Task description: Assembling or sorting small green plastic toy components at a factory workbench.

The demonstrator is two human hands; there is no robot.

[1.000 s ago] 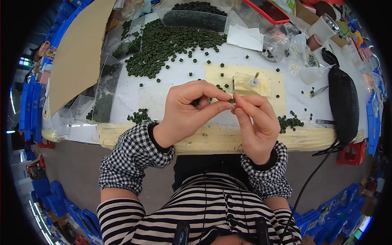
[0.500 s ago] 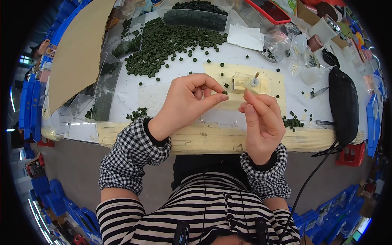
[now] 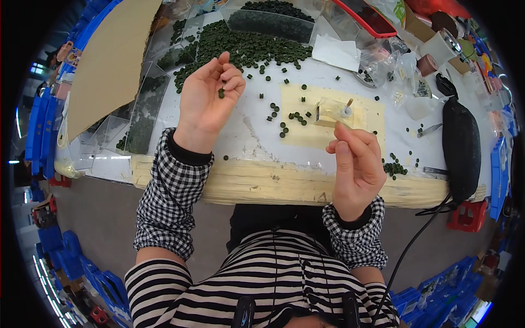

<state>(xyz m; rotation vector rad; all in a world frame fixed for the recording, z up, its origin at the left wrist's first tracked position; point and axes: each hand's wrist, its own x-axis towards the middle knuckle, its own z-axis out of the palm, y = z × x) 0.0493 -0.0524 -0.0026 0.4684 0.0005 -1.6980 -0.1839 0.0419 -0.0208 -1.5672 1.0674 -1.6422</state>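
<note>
- Hands: two. The left hand (image 3: 203,104) is raised over the left half of the tabletop (image 3: 240,145), palm up, fingers loosely curled; the right hand (image 3: 358,172) is above the near edge, right of centre, fingers bent, thumb and forefinger tips together.
- Left hand's state: cradling at least one green piece (image 3: 221,93) against the fingers; which way that piece points is too small to tell.
- Right hand's state: pinched; I cannot tell whether anything sits between its fingertips.
- Block (image 3: 326,113): one, cream, right of the tabletop's centre, long axis roughly along the near edge; its one pin (image 3: 350,102) points upward, leaning slightly right.
- Loose pieces (image 3: 297,115): about a dozen left of the block.
- Heap (image 3: 246,46): one large, uncountable, toward the far edge.
</note>
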